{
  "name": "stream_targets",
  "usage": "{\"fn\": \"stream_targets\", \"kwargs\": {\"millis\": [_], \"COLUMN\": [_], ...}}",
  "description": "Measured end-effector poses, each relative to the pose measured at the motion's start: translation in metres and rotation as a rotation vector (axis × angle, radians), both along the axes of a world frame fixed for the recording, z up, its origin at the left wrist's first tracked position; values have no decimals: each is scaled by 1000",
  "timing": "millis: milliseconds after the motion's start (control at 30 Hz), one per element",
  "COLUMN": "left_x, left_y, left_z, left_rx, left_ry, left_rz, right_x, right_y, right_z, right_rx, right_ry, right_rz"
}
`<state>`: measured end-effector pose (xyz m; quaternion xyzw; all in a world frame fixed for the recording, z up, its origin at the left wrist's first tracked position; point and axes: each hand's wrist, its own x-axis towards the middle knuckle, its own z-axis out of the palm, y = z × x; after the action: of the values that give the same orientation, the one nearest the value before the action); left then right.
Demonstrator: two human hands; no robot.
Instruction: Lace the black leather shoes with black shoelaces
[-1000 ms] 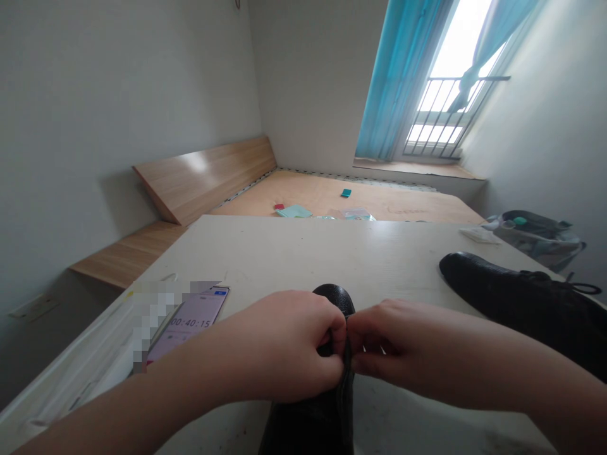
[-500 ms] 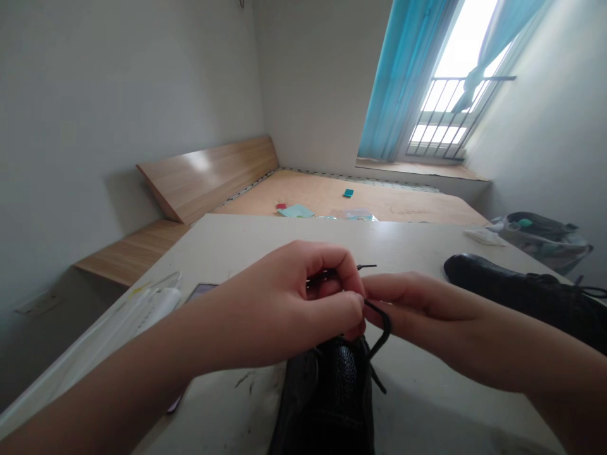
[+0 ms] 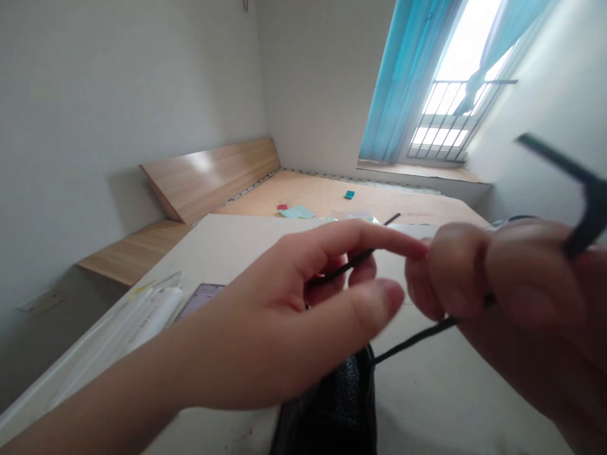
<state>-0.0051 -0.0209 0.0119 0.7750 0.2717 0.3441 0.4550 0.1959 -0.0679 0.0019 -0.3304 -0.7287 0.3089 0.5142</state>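
Left hand (image 3: 294,316) at centre-left, fingers closed narrow on a thin, flat black shoelace (image 3: 348,265), with the thumb just clear of it! Right hand (image 3: 516,297) at the right edge, curled tight and pinching the lace, a blurred black end poking toward the upper right. A straight stretch runs down to a black pebbled-leather shoe (image 3: 336,404) at bottom centre, on a white tabletop (image 3: 227,253). Left of the hands, a phone with a lit lilac screen (image 3: 202,296) lies beside a long white packet (image 3: 147,313).
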Motion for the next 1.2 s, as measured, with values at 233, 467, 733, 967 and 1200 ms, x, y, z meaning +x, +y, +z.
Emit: {"fn": "stream_targets", "kwargs": {"millis": [233, 467, 733, 967, 1200], "left_x": [7, 8, 7, 10, 11], "left_y": [-8, -6, -1, 6, 3], "left_z": [5, 6, -4, -3, 0], "left_rx": [203, 235, 102, -87, -142], "left_ry": [312, 410, 234, 29, 8], "left_rz": [-318, -329, -119, -31, -21], "right_x": [-15, -17, -12, -8, -4], "right_y": [-7, 4, 8, 12, -13], "right_z": [3, 0, -7, -11, -10], "right_rx": [208, -6, -320, -181, -16], "right_ry": [-31, -153, -104, -40, 83], "right_rz": [-237, -220, -127, -357, -358]}}
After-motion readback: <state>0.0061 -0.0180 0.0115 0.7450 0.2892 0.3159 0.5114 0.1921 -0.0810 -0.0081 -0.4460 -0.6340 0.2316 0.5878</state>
